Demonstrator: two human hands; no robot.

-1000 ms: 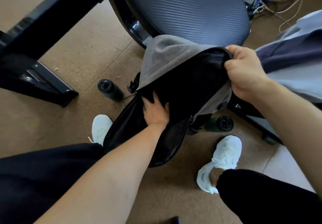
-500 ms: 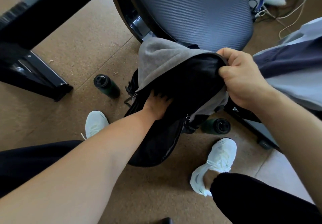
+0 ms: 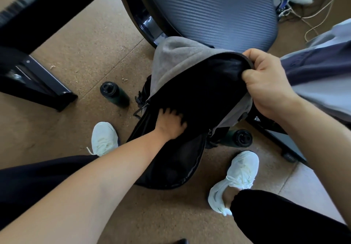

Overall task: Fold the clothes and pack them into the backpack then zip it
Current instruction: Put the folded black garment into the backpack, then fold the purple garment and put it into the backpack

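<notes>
Left hand (image 3: 171, 122) has pushed deeper into the backpack (image 3: 171, 167) on the floor (image 3: 95, 63); its grip cannot be told. Right hand (image 3: 266, 80) pinches the rim (image 3: 237, 56). Forcing may rumple the contents, jamming the zip (image 3: 209, 131).

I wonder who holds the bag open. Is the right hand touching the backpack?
Touching. The head view shows the right hand gripping the rim of the backpack, fingers curled over its edge, thumb pinching it.
</notes>
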